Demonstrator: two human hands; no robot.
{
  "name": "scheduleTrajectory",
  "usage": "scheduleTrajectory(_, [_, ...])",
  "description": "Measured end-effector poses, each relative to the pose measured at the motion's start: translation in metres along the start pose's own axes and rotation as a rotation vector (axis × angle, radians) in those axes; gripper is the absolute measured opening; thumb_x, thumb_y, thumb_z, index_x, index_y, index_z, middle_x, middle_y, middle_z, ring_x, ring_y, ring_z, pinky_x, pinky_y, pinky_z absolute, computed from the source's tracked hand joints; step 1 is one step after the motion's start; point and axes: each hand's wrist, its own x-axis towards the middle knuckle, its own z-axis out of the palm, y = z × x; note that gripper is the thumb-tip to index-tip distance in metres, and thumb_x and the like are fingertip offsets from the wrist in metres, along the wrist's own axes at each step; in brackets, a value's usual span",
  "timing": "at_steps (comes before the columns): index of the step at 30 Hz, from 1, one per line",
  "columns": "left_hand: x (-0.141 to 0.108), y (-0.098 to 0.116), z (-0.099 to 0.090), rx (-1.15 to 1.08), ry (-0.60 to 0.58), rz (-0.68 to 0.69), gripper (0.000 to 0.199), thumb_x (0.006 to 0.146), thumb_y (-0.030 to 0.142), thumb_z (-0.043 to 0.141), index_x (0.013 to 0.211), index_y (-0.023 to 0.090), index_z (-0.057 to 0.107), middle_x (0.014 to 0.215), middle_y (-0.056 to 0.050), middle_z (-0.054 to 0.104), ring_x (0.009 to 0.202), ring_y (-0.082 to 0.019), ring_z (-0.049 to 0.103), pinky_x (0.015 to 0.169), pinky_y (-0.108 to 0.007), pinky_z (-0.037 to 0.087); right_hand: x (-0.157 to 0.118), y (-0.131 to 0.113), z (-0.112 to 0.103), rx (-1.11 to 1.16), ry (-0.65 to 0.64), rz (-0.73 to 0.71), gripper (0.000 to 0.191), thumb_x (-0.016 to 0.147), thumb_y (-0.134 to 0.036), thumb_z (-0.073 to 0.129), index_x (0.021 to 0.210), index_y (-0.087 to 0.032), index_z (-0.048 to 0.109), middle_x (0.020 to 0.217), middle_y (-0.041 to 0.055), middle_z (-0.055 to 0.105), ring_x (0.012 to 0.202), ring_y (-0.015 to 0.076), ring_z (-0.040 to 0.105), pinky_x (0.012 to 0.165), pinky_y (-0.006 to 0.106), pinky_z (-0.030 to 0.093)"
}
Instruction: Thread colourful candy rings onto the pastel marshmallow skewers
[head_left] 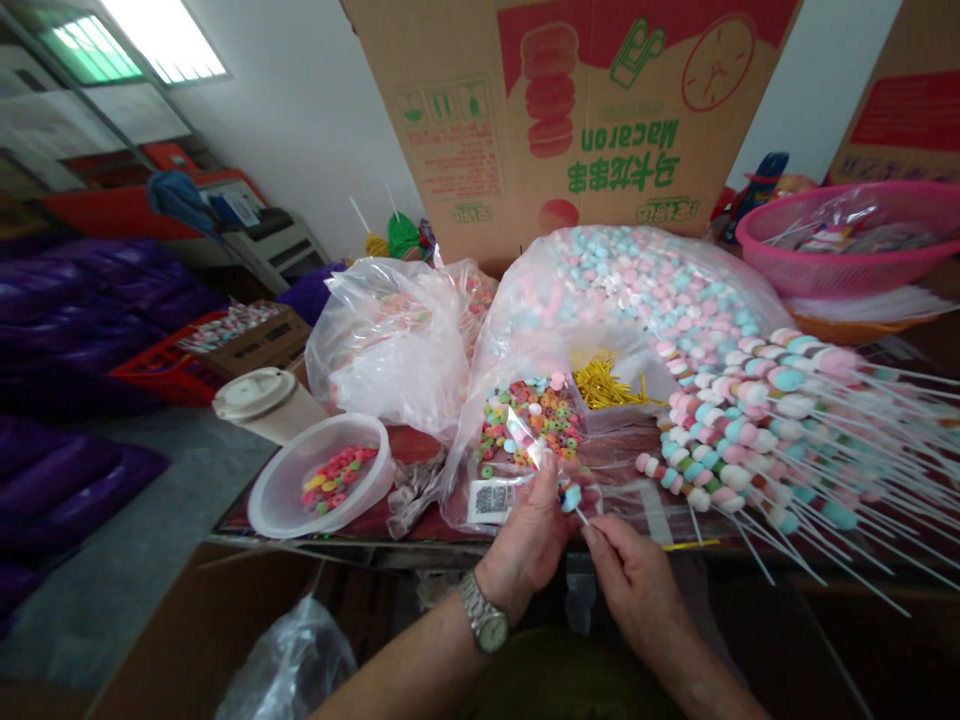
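My left hand, with a metal watch on its wrist, is wrapped around a candy skewer near the table's front edge. Part of the candy shows between its fingers, and a clear wrapper sticks up past the thumb. Low on the white stick, my right hand pinches with thumb and fingers. Just beyond the hands lie colourful candy rings on clear plastic and gold twist ties. To the right is a heap of marshmallow skewers, sticks pointing right and toward me.
A large bag of pastel marshmallows leans before a cardboard box. Left stand another clear bag, a bowl of candy rings and a lidded container. A pink basket sits at the back right.
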Motion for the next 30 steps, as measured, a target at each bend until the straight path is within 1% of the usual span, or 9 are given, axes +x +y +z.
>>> scheduleTrajectory(2, [0.007,0.017,-0.002,-0.027,0.028,0.08,0.039,0.065,0.042,0.077,0.086,0.014,0.06,0.074,-0.004,0.067,0.065,-0.016,0.064,0.064,-0.029,0.051,-0.001,0.0,-0.006,-0.057,0.02,-0.024,0.029,0.091,-0.03,0.039,0.073,-0.018,0.058,0.059,0.001,0.061,0.054,0.0139,0.056,0.05,0.022,0.039])
scheduleTrajectory(5, [0.018,0.044,-0.001,-0.092,0.111,0.142,0.022,0.071,0.025,0.074,0.08,0.015,0.057,0.064,0.0,0.063,0.055,-0.013,0.06,0.06,-0.027,0.051,-0.004,0.0,-0.012,-0.171,0.031,-0.102,0.026,0.09,-0.025,0.041,0.073,-0.018,0.06,0.055,-0.0009,0.059,0.049,0.0126,0.055,0.048,0.022,0.036])
scheduleTrajectory(7, [0.021,0.058,0.002,-0.158,0.184,0.107,0.016,0.079,0.025,0.066,0.073,0.015,0.054,0.055,0.002,0.057,0.048,-0.011,0.056,0.057,-0.026,0.051,-0.006,0.002,-0.015,-0.286,0.065,-0.189,0.026,0.09,-0.021,0.041,0.074,-0.017,0.061,0.057,-0.0001,0.06,0.05,0.0129,0.056,0.05,0.023,0.035])
scheduleTrajectory(9, [0.022,0.064,0.003,-0.224,0.223,0.059,0.023,0.086,0.029,0.056,0.069,0.016,0.052,0.051,0.002,0.054,0.045,-0.011,0.054,0.054,-0.027,0.051,-0.008,0.005,-0.018,-0.393,0.123,-0.29,0.026,0.09,-0.017,0.041,0.077,-0.016,0.063,0.059,0.0014,0.062,0.051,0.0137,0.057,0.053,0.024,0.035])
scheduleTrajectory(14, [0.016,0.053,0.004,-0.265,0.225,0.004,0.03,0.089,0.036,0.051,0.066,0.016,0.05,0.049,0.003,0.05,0.043,-0.011,0.052,0.05,-0.025,0.049,-0.007,0.009,-0.024,-0.514,0.254,-0.486,0.021,0.086,-0.01,0.044,0.081,-0.013,0.065,0.063,0.0052,0.064,0.056,0.0155,0.057,0.059,0.026,0.036])
scheduleTrajectory(18, [0.013,0.04,0.006,-0.258,0.222,-0.006,0.036,0.088,0.043,0.049,0.065,0.016,0.049,0.049,0.002,0.049,0.042,-0.011,0.051,0.048,-0.026,0.049,-0.007,0.007,-0.022,-0.53,0.282,-0.527,0.02,0.086,-0.008,0.045,0.083,-0.012,0.064,0.054,0.0024,0.058,0.053,0.0153,0.053,0.058,0.027,0.035])
scheduleTrajectory(22, [0.014,0.04,0.01,-0.305,0.222,0.082,0.044,0.087,0.051,0.044,0.062,0.016,0.05,0.048,0.001,0.05,0.045,-0.013,0.053,0.055,-0.029,0.052,-0.014,-0.002,-0.013,-0.305,0.161,-0.372,0.023,0.089,-0.013,0.042,0.075,-0.016,0.059,0.056,0.0006,0.057,0.052,0.0127,0.054,0.054,0.024,0.034])
scheduleTrajectory(26, [0.016,0.042,0.011,-0.366,0.185,0.151,0.049,0.088,0.055,0.038,0.061,0.016,0.052,0.05,0.0,0.052,0.047,-0.012,0.053,0.063,-0.031,0.054,-0.019,-0.015,-0.007,0.012,-0.053,-0.071,0.027,0.092,-0.024,0.038,0.072,-0.017,0.054,0.057,-0.0021,0.052,0.05,0.01,0.047,0.049,0.021,0.031])
scheduleTrajectory(30, [0.02,0.047,0.008,-0.378,0.151,0.191,0.054,0.089,0.056,0.033,0.06,0.015,0.054,0.051,-0.001,0.054,0.049,-0.013,0.055,0.063,-0.031,0.054,-0.018,-0.02,-0.01,0.281,-0.164,0.194,0.031,0.093,-0.036,0.038,0.073,-0.018,0.053,0.054,-0.0054,0.041,0.05,0.0097,0.039,0.046,0.021,0.029])
